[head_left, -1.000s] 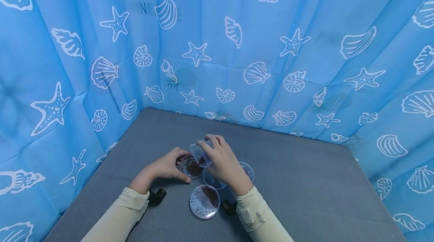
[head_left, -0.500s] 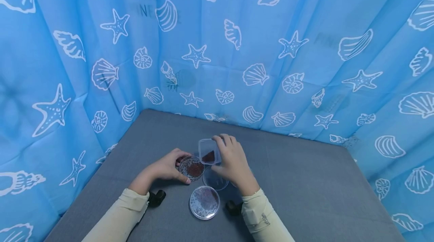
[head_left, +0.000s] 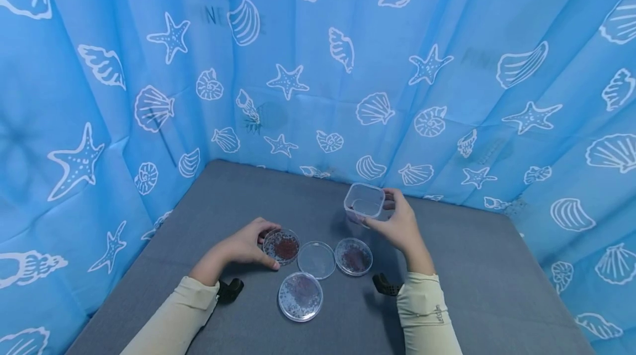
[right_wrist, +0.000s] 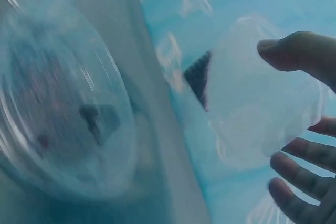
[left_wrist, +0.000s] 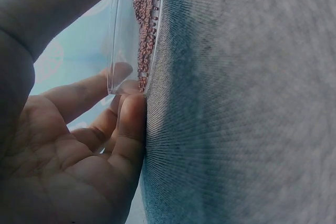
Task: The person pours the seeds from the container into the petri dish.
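My left hand (head_left: pixel 242 243) grips the rim of a clear petri dish (head_left: pixel 270 240) on the table, thumb on the near side and fingers on the far side. Small round red-brown grains (left_wrist: pixel 147 24) lie heaped in that dish. Off to the right, my right hand (head_left: pixel 401 227) holds a clear square plastic container (head_left: pixel 364 203) above the table by its side. A small dark patch of grains (right_wrist: pixel 199 80) shows in one corner of it in the right wrist view, which is blurred.
A petri dish (head_left: pixel 354 257) with grains stands on the right. Between the dishes lies a clear round dish or lid (head_left: pixel 316 260). Nearer me is a lidded-looking dish (head_left: pixel 300 297) with grains. The grey table (head_left: pixel 477 266) meets a blue curtain (head_left: pixel 308 123) behind.
The square container was tilted over the left dish; my right hand has carried it right and back and turned it level. My left hand has stayed on its dish.
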Demonstrator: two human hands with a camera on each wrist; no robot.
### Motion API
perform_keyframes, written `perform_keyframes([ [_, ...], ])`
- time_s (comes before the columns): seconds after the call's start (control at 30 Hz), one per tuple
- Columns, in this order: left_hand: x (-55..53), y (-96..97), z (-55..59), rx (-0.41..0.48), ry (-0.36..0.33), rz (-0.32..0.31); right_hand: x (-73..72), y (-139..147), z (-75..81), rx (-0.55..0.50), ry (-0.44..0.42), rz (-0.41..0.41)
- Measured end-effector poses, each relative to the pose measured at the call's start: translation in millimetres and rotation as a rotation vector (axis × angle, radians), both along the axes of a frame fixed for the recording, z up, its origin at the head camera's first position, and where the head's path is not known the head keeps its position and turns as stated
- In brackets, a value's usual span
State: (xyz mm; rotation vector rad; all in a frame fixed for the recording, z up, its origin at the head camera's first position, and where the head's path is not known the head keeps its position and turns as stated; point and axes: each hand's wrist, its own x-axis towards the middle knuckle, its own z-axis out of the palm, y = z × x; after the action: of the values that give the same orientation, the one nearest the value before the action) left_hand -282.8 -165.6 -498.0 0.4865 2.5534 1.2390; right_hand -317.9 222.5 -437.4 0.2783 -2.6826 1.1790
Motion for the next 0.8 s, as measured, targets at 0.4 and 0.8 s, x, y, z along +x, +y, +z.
perform_keyframes([
  [0.4, -0.4, 0.1, 0.4, -0.006, -0.010, 0.024, -2.2, 67.2, -15.1, -0.084, -0.249, -0.085],
  [0.8, -1.6, -1.1, -0.8, -0.003, -0.008, 0.005, -2.4, 81.7, -26.9, -0.084, -0.355, -0.101],
])
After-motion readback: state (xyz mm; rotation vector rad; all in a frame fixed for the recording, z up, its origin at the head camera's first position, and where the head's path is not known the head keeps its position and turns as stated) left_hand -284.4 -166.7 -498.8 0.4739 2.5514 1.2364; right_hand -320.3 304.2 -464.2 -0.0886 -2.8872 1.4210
